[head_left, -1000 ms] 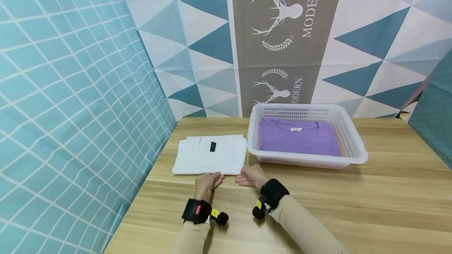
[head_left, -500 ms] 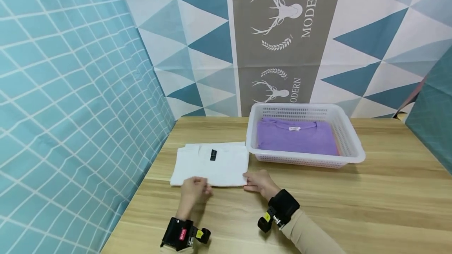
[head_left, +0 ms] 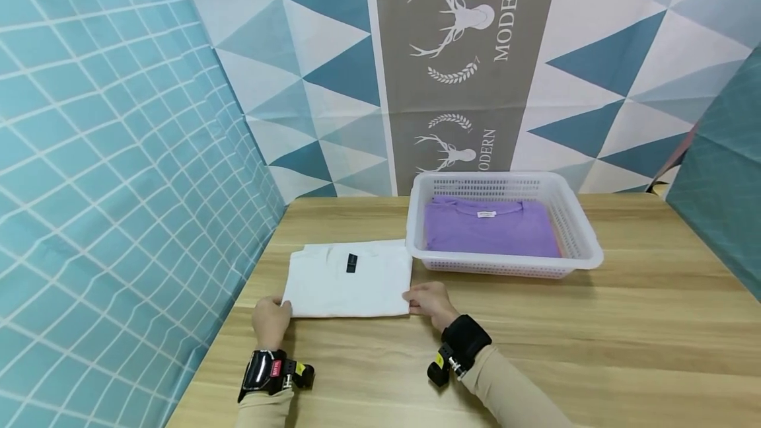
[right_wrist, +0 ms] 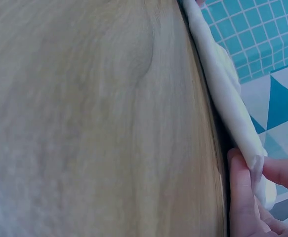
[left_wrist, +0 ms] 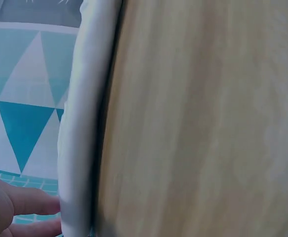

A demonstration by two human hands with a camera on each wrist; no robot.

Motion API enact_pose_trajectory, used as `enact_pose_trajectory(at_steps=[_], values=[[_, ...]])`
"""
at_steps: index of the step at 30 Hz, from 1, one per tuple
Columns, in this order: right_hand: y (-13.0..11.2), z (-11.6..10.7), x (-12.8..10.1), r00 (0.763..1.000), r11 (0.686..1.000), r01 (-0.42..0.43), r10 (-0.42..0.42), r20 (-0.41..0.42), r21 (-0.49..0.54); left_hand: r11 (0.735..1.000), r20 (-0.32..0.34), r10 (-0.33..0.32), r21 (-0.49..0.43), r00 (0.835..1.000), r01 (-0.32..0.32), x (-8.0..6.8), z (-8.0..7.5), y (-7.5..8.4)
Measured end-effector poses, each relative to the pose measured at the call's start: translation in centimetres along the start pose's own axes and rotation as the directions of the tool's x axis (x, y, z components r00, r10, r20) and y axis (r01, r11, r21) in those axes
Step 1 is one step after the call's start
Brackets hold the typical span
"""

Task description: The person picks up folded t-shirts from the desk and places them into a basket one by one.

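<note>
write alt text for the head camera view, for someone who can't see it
Two hands hold the near corners of a folded white shirt on a wooden table, left hand and right hand. Beside it, a white basket holds a purple shirt.

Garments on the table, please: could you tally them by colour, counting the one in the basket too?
White folded garment, gripped at its near corners by the left hand and right hand: 1
Purple folded garment, in the white basket: 1
Total: 2
</note>
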State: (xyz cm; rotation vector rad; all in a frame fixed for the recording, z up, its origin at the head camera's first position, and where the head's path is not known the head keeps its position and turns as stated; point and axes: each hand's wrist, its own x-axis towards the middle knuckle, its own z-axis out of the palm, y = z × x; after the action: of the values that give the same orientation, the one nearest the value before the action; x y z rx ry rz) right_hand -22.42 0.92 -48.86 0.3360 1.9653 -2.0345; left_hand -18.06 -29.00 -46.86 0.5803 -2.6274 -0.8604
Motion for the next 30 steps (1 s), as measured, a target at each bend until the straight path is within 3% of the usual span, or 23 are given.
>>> enact_pose_trajectory(at_steps=[9,12,15,19,21,23,26,30], values=[[0.1,-1.7,-0.4,0.998,0.991,-0.014,0.023,0.065,-0.135,1.000,0.109,-0.012,0.009,0.994,0.011,-1.4,-1.1,0.5],[0.4,-2.4,-1.3,0.994,0.986,0.005,0.013,0.110,-0.168,0.999,0.186,-0.030,0.033,0.982,0.025,-2.3,-1.6,0.5],[0.4,-3.3,-2.5,0.987,0.973,0.040,-0.003,0.161,-0.228,0.998,0.282,-0.053,0.040,0.958,0.044,-3.0,-2.3,0.5],[0.4,-4.9,-4.3,0.969,0.940,0.086,-0.002,0.247,-0.330,0.996,0.413,-0.084,0.043,0.907,0.073,-4.0,-3.4,0.7],[0.2,-5.6,-4.9,0.957,0.927,0.100,0.010,0.291,-0.362,0.995,0.460,-0.096,0.047,0.883,0.084,-4.2,-3.7,0.8],[0.1,-6.0,-5.1,0.950,0.921,0.096,0.028,0.311,-0.378,0.995,0.483,-0.102,0.041,0.870,0.094,-4.2,-3.8,0.9],[0.0,-6.0,-4.8,0.965,0.926,0.071,0.030,0.259,-0.371,0.994,0.485,-0.105,0.033,0.868,0.102,-3.7,-3.5,1.2],[0.1,-5.1,-3.9,0.995,0.948,0.049,-0.018,0.102,-0.315,0.999,0.448,-0.054,0.022,0.892,0.050,-2.7,-2.3,1.6]])
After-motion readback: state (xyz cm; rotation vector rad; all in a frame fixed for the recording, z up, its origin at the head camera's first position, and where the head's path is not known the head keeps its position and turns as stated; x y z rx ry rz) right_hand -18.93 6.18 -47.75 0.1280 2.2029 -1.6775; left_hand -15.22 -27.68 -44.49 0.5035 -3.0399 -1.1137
